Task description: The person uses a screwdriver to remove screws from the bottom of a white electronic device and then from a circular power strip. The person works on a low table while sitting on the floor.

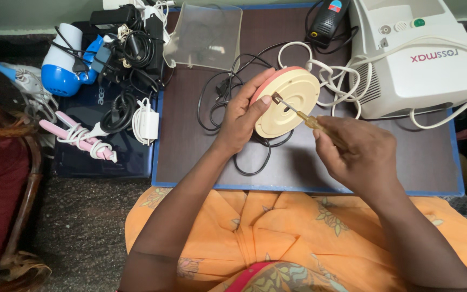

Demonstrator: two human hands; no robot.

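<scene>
Left hand (pixel 242 115) holds smooth round disc (pixel 288 101); right hand (pixel 356 153), seemingly, screwdriver (pixel 305 117).

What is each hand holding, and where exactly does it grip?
The left hand grips the round cream device by its edge, thumb on its face. The right hand holds a screwdriver by its amber handle.

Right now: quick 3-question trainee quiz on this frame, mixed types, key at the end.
1. True or false: the left hand holds the round disc tilted up off the board.
2. What does the right hand hold? A) screwdriver B) pliers C) tape
3. Which white machine sits at the board's far right?

Key: 1 true. 2 A; its tip meets the disc's cream face. 3 the nebuliser, with its white cord looped beside the disc.
</scene>
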